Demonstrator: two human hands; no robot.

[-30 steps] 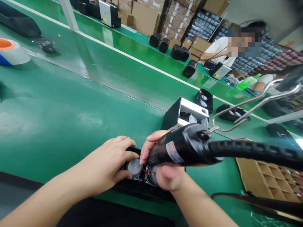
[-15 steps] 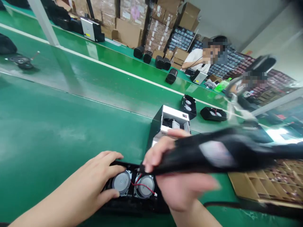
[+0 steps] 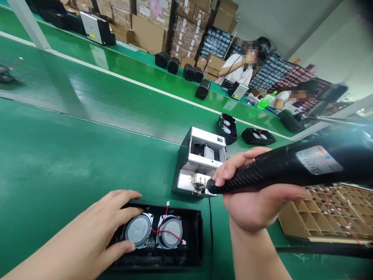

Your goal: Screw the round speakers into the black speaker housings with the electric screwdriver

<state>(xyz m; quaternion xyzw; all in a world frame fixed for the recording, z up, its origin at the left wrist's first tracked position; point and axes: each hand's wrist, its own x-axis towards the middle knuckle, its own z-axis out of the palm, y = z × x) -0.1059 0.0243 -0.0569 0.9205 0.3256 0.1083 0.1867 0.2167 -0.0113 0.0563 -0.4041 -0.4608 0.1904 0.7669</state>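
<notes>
Head view: your right hand [image 3: 256, 190] is clamped around the screwdriver [image 3: 291, 167], tip at the metal unit [image 3: 201, 155] just beyond the speaker box [image 3: 192, 233]; your left hand [image 3: 96, 229] lies open on that box, beside its speakers [image 3: 138, 230]

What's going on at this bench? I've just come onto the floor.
A person's left hand rests on an open black speaker housing holding two round drivers linked by red wire. Their right hand grips a black electric screwdriver, its tip at a silver and black electronics unit. A co-worker sits further along.
</notes>
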